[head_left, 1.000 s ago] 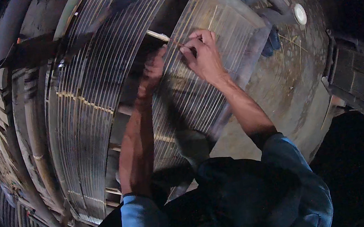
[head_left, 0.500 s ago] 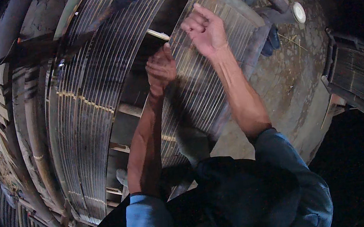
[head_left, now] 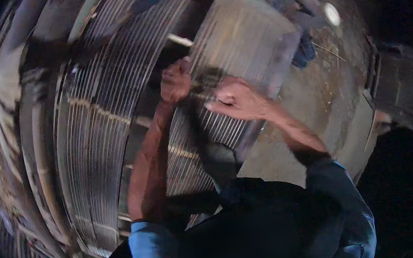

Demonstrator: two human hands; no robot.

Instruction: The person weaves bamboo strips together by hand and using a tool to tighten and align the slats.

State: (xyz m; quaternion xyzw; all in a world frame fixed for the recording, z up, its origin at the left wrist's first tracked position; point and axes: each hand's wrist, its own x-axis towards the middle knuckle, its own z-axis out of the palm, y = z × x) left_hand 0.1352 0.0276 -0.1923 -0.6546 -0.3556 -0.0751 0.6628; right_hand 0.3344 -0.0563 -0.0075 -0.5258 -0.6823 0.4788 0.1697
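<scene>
Below me lie two slatted panels of thin pale strips, a left panel (head_left: 101,85) and a right panel (head_left: 240,25), with a dark gap between them. My left hand (head_left: 176,82) is closed, thumb up, over the gap by the right panel's inner edge. My right hand (head_left: 238,98) is above the right panel, a little to the right and nearer, its fingers curled in a pinch. Anything in either hand is too small or blurred to see. A pale crosspiece (head_left: 180,39) bridges the gap just beyond my left hand.
Thick poles (head_left: 44,166) run along the left side. A round white-ended pole (head_left: 332,14) juts out at the far right, near a dark blue item (head_left: 304,52) on the earthen floor (head_left: 312,99). Another slatted bench (head_left: 409,81) stands at the right edge.
My right hand has come down and nearer from the far part of the right panel, turning its fingers leftward. My left hand has shifted slightly left. The view has also moved a little.
</scene>
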